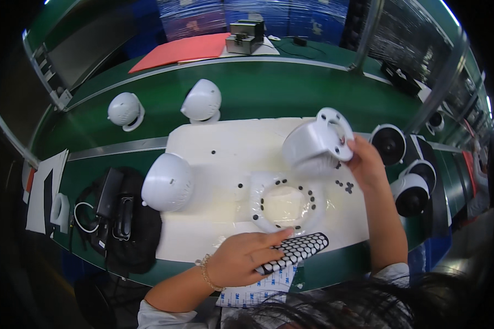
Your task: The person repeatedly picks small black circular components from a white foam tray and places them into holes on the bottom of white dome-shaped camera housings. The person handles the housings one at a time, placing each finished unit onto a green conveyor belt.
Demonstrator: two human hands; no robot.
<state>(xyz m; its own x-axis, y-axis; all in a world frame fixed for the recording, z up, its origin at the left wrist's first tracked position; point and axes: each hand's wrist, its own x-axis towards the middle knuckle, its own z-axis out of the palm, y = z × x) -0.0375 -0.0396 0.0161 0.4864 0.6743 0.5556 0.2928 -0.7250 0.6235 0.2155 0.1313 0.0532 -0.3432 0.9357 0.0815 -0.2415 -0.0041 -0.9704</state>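
My right hand [365, 164] grips the ring-shaped base of a white rounded device [308, 147], which lies tilted on the pale mat [225, 134]. Small black round pads show on that ring. Close to the front edge, my left hand [246, 259] holds a black sheet covered in white round spots [297, 252]; its index finger reaches toward a pale ring [254, 205]. This ring lies flat on the mat under clear film, dotted with several black pads. A white printed backing sheet [255, 293] sits below my left hand. What lies under my left palm is hidden.
Another white rounded device [169, 182] stands on the mat's left side, with two more [125, 109] behind. White devices with black round fronts [388, 143] are at right. A black bag with cables [129, 241] lies at left. A metal box [245, 37] rests at the back.
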